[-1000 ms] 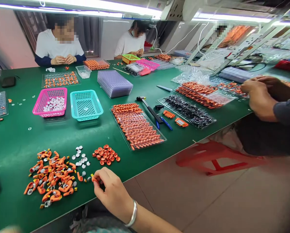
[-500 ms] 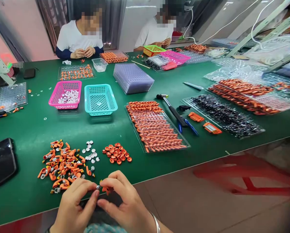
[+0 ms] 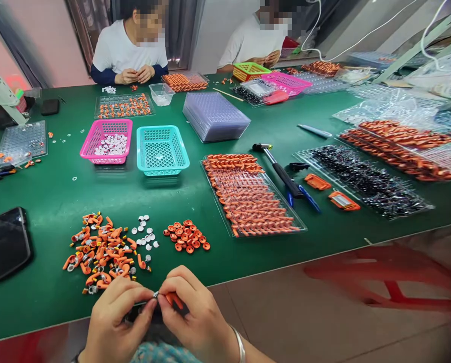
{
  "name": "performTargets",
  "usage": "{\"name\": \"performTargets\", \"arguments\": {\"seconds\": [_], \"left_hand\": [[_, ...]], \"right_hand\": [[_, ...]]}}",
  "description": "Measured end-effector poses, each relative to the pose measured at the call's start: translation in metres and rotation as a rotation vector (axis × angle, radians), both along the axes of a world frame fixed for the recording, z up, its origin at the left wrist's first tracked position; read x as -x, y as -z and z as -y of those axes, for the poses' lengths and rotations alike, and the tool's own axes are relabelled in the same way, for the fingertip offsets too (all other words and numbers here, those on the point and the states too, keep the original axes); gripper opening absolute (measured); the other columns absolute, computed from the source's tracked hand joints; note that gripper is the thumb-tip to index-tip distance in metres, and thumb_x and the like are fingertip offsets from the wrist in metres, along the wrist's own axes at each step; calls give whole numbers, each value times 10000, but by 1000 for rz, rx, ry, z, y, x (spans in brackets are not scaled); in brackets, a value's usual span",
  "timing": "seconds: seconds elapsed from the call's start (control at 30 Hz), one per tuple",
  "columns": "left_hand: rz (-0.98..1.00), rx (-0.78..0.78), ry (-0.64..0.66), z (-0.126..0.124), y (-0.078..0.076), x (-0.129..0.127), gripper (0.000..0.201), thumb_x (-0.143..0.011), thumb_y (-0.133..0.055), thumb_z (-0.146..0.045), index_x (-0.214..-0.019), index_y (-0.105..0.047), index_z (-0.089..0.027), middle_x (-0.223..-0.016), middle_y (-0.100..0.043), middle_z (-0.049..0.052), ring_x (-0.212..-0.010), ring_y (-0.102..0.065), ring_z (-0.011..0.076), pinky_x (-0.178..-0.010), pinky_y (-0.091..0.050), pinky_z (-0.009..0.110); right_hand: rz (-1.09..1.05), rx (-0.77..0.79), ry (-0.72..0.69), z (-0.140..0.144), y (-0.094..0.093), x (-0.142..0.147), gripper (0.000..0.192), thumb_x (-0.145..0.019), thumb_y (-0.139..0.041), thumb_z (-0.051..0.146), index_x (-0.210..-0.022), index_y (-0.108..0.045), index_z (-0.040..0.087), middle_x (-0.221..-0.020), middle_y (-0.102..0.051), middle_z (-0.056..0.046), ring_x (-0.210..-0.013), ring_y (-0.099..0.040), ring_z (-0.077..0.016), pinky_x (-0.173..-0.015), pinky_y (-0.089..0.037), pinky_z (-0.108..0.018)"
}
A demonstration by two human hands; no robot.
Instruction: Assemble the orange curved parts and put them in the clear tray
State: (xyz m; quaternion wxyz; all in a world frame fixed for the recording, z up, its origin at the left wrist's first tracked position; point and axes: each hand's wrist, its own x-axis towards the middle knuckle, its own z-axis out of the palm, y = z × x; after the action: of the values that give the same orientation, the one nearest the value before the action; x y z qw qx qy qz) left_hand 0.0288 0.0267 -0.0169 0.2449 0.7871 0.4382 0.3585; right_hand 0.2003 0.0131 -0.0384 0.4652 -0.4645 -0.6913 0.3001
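At the near edge of the green tabletop (image 3: 51, 297), a small orange part (image 3: 171, 298) is pinched between the left hand (image 3: 114, 322) and right hand (image 3: 197, 317), both closed on it beyond the edge. A slip could drop it to the floor. Farther in, the pink basket (image 3: 107, 142) holds white discs; the teal basket (image 3: 162, 150) appears empty; the clear tray (image 3: 252, 195) is filled with orange pieces.
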Motion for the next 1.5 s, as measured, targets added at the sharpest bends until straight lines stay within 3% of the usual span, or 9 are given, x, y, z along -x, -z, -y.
{"name": "performTargets", "arguments": {"seconds": [0.17, 0.47, 0.77, 0.97, 1.13, 1.3, 1.5], "left_hand": [[-37, -5, 40, 1, -1, 0, 165, -844, -598, -71, -907, -657, -212, -791, -700, 6, -712, -644, 148, -682, -526, 250], [-81, -43, 33, -1, -10, -8, 167, -827, -547, -42, -801, -602, -197, -710, -650, 0, -656, -584, 144, -660, -489, 268], [-59, 192, 108, -8, -17, -9, 180, -811, -521, -132, -663, -602, -193, -602, -611, -10, -559, -572, 128, -520, -440, 221], [-10, 271, 110, -9, -21, -11, 177, -806, -538, -161, -645, -604, -192, -583, -601, -10, -540, -561, 124, -506, -426, 209], [72, 465, 99, -8, -18, -9, 166, -788, -563, -208, -630, -610, -193, -600, -601, 0, -557, -534, 132, -520, -413, 215], [184, 609, 78, -5, -7, -8, 150, -778, -554, -231, -645, -613, -192, -605, -583, 0, -558, -521, 137, -512, -416, 215], [-10, 405, 82, -7, -15, -8, 162, -800, -571, -182, -641, -603, -195, -594, -598, -7, -540, -561, 132, -501, -439, 207]], "right_hand": [[-5, 62, -11, -1, -3, -1, 127, -873, -487, 117, -787, -537, 197, -738, -515, -12, -672, -523, -152, -586, -427, -250], [-83, 187, -89, -3, -8, -6, 115, -852, -492, 140, -754, -527, 189, -734, -506, -4, -668, -501, -140, -592, -394, -245], [-372, 550, -321, -16, -9, -17, 94, -783, -564, 192, -705, -512, 182, -688, -461, 37, -602, -391, -106, -552, -337, -233], [-582, 757, -433, -20, -7, -18, 347, -778, -692, 450, -691, -504, 172, -640, -460, 55, -568, -353, -84, -512, -283, -215], [-713, 858, -471, -20, -3, -16, 468, -709, -744, 568, -674, -519, 159, -621, -497, 49, -548, -379, -73, -536, -290, -218], [-744, 872, -473, -19, -4, -15, 442, -695, -757, 532, -671, -523, 157, -616, -504, 45, -551, -398, -77, -539, -307, -214], [-506, 675, -287, -13, -13, -19, 254, -743, -711, 310, -664, -512, 175, -633, -440, 64, -554, -354, -81, -500, -297, -209]]}}
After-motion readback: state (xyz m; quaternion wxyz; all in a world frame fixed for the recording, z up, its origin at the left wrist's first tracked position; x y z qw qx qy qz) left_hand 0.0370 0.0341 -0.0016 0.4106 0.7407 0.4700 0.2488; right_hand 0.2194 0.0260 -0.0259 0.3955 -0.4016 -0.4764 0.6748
